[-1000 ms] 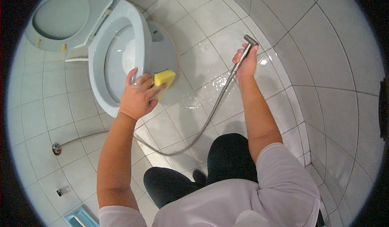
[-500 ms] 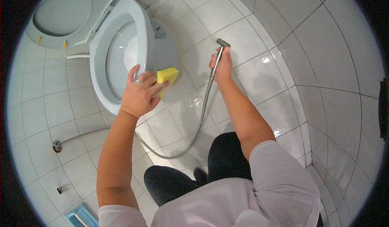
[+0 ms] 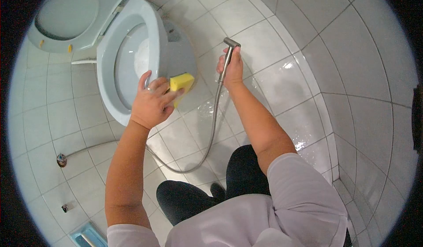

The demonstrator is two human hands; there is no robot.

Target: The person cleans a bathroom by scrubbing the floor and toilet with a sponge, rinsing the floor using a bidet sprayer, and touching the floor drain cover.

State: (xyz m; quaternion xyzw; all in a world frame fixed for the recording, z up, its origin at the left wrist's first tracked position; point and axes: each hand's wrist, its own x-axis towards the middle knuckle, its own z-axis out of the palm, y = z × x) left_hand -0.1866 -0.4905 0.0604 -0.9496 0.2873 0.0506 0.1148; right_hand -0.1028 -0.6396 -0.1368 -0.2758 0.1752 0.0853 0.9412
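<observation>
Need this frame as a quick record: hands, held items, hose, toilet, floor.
left hand: holding yellow sponge, beside toilet rim; rim contact unclear
right hand: gripping metal sprayer
hose: from sprayer, past left forearm, toward fitting at lower left
toilet seat: raised, yellow bumpers showing
floor: light tiles, shiny wet patches
water flow: cannot tell

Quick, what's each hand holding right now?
Left hand: holding a yellow sponge in its fingers.
Right hand: closed around a metal spray handle.
</observation>
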